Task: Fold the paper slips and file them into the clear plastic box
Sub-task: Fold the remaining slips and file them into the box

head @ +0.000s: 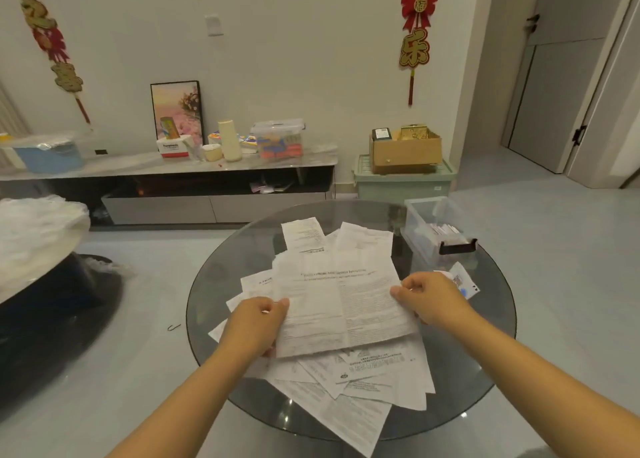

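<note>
head view: large sheet held at both edges, fold not yet begun

held above the pile: wide white printed paper sheet with a centre crease [341,305], lifted slightly off the heap of loose white paper slips [360,371] scattered across the round dark glass table [485,364]. left hand [256,326] pinching the sheet's left edge, thumb on top, fingers curled beneath. right hand [429,300] pinching the right edge, fingertips closed tight on the paper. sheet spread nearly flat between the two grips, near edge sagging a little toward the pile.

clear plastic box with a black latch [438,229] at the far right rim of the table, lid off, a few folded slips already inside. small white card with blue print [464,281] lying just beside the right hand, between it and the box.

handling, judged: thin, light, limp stock; no stiffness of its own, likely to droop or curl if held at one corner only. existing vertical crease a ready fold line. best held at opposite side edges, as now, then brought together edge to edge and pressed flat against the table. easily torn or crumpled under a hard pinch. glass smooth, so loose slips underneath apt to slide when pressed on. several folds probably needed before fitting the box.
</note>
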`<state>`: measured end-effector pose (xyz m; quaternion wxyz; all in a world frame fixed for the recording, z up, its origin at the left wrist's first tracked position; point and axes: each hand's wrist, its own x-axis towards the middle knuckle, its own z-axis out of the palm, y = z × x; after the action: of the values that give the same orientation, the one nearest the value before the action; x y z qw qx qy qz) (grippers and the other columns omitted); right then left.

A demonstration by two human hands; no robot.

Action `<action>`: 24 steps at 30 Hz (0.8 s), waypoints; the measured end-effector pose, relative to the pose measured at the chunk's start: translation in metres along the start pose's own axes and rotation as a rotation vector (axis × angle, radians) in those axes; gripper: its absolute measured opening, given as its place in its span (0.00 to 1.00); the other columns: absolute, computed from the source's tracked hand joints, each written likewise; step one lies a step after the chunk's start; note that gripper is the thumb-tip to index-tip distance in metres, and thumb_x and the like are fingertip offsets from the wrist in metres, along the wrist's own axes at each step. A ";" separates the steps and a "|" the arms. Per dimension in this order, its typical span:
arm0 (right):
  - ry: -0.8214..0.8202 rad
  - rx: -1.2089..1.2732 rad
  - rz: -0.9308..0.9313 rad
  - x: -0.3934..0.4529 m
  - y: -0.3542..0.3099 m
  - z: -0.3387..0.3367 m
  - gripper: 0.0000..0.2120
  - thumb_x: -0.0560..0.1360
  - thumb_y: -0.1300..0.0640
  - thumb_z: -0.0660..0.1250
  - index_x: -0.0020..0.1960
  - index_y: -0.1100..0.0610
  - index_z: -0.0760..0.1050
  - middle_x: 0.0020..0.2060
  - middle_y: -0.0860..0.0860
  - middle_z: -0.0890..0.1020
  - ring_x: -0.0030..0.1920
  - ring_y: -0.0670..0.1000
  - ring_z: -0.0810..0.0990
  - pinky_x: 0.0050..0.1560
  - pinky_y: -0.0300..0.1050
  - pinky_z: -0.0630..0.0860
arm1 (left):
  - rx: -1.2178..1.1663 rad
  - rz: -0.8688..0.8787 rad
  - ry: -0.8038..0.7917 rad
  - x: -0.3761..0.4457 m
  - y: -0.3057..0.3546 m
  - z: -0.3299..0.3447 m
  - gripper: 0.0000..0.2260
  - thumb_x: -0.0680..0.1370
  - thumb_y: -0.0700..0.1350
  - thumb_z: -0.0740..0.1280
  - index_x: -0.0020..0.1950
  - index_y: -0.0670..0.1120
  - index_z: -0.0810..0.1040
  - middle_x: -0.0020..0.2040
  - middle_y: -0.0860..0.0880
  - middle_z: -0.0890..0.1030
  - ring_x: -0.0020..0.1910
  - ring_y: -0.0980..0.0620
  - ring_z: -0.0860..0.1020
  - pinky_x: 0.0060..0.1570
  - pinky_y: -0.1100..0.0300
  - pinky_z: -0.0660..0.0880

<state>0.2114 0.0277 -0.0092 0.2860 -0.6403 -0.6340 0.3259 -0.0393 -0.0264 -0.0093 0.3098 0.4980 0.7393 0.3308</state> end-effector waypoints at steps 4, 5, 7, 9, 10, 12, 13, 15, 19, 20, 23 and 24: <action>-0.059 -0.123 0.070 0.003 0.013 0.010 0.11 0.73 0.49 0.68 0.49 0.56 0.76 0.45 0.48 0.81 0.43 0.49 0.79 0.44 0.43 0.74 | 0.058 -0.070 -0.039 0.005 -0.012 0.010 0.12 0.76 0.54 0.65 0.55 0.48 0.73 0.44 0.50 0.81 0.37 0.52 0.79 0.32 0.61 0.73; -0.070 -0.142 0.082 0.001 0.013 0.009 0.12 0.73 0.48 0.69 0.51 0.54 0.75 0.48 0.48 0.79 0.46 0.49 0.79 0.46 0.43 0.75 | 0.077 -0.069 -0.048 0.004 -0.012 0.011 0.17 0.76 0.54 0.66 0.61 0.49 0.70 0.48 0.50 0.80 0.42 0.51 0.79 0.36 0.60 0.73; -0.082 -0.211 0.069 -0.001 0.012 0.010 0.18 0.72 0.47 0.69 0.59 0.51 0.70 0.51 0.46 0.77 0.50 0.49 0.77 0.48 0.43 0.75 | 0.151 -0.006 -0.030 0.002 -0.014 0.016 0.29 0.75 0.53 0.68 0.72 0.50 0.59 0.58 0.49 0.75 0.53 0.50 0.77 0.47 0.58 0.73; -0.005 -0.354 -0.044 -0.005 0.013 0.013 0.24 0.73 0.47 0.67 0.66 0.50 0.65 0.58 0.47 0.74 0.58 0.50 0.73 0.55 0.44 0.71 | 0.356 0.157 0.047 -0.003 -0.016 0.021 0.37 0.75 0.55 0.67 0.76 0.52 0.49 0.70 0.49 0.63 0.64 0.50 0.68 0.61 0.55 0.68; 0.041 -0.432 -0.128 -0.008 0.013 0.016 0.26 0.74 0.46 0.65 0.69 0.49 0.63 0.63 0.47 0.71 0.63 0.50 0.68 0.61 0.45 0.66 | 0.496 0.277 0.061 -0.006 -0.016 0.023 0.36 0.75 0.58 0.64 0.76 0.53 0.48 0.73 0.50 0.56 0.70 0.51 0.62 0.67 0.54 0.62; 0.036 -0.520 -0.295 -0.015 0.012 0.024 0.27 0.76 0.44 0.61 0.72 0.47 0.58 0.71 0.46 0.63 0.70 0.49 0.58 0.68 0.45 0.55 | 0.689 0.479 -0.031 -0.006 -0.018 0.029 0.33 0.74 0.66 0.53 0.76 0.56 0.51 0.76 0.52 0.47 0.75 0.51 0.50 0.73 0.52 0.47; -0.017 -0.535 -0.348 -0.017 0.012 0.028 0.28 0.77 0.42 0.58 0.74 0.46 0.56 0.74 0.45 0.58 0.72 0.49 0.53 0.70 0.45 0.49 | 0.733 0.525 -0.117 -0.006 -0.019 0.033 0.35 0.71 0.70 0.46 0.76 0.57 0.52 0.77 0.53 0.45 0.75 0.52 0.45 0.73 0.52 0.40; -0.140 -0.551 -0.398 -0.022 0.014 0.038 0.30 0.78 0.39 0.54 0.76 0.45 0.49 0.76 0.44 0.48 0.75 0.47 0.44 0.72 0.45 0.42 | 0.775 0.555 -0.279 -0.007 -0.023 0.040 0.40 0.67 0.74 0.38 0.76 0.59 0.48 0.77 0.55 0.41 0.75 0.56 0.38 0.72 0.53 0.32; -0.275 -0.685 -0.357 -0.028 0.029 0.052 0.38 0.69 0.30 0.35 0.75 0.44 0.37 0.75 0.45 0.38 0.74 0.46 0.35 0.73 0.45 0.34 | 0.808 0.553 -0.427 -0.001 -0.028 0.044 0.36 0.70 0.71 0.41 0.76 0.59 0.40 0.76 0.56 0.37 0.73 0.58 0.34 0.71 0.56 0.31; -0.280 -0.700 -0.351 -0.028 0.031 0.053 0.41 0.64 0.29 0.30 0.75 0.44 0.35 0.75 0.45 0.37 0.74 0.46 0.34 0.73 0.45 0.33 | 0.808 0.554 -0.436 0.000 -0.027 0.042 0.33 0.74 0.69 0.45 0.76 0.59 0.41 0.77 0.56 0.38 0.74 0.57 0.35 0.72 0.57 0.33; -0.294 -0.696 -0.350 -0.026 0.034 0.053 0.44 0.61 0.29 0.28 0.75 0.44 0.35 0.75 0.45 0.37 0.74 0.46 0.34 0.72 0.46 0.32 | 0.806 0.582 -0.436 0.001 -0.022 0.031 0.28 0.79 0.62 0.54 0.76 0.58 0.50 0.78 0.56 0.46 0.76 0.55 0.43 0.74 0.58 0.42; -0.291 -0.684 -0.347 -0.026 0.032 0.052 0.43 0.63 0.29 0.31 0.75 0.44 0.37 0.75 0.45 0.39 0.74 0.47 0.35 0.73 0.47 0.32 | 0.805 0.591 -0.425 0.001 -0.019 0.028 0.26 0.79 0.62 0.56 0.75 0.59 0.55 0.77 0.56 0.50 0.76 0.55 0.47 0.74 0.58 0.47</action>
<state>0.1915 -0.0021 -0.0655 0.0147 -0.5292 -0.8383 0.1305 -0.0279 -0.0260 -0.0410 0.1313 0.8198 0.5572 -0.0134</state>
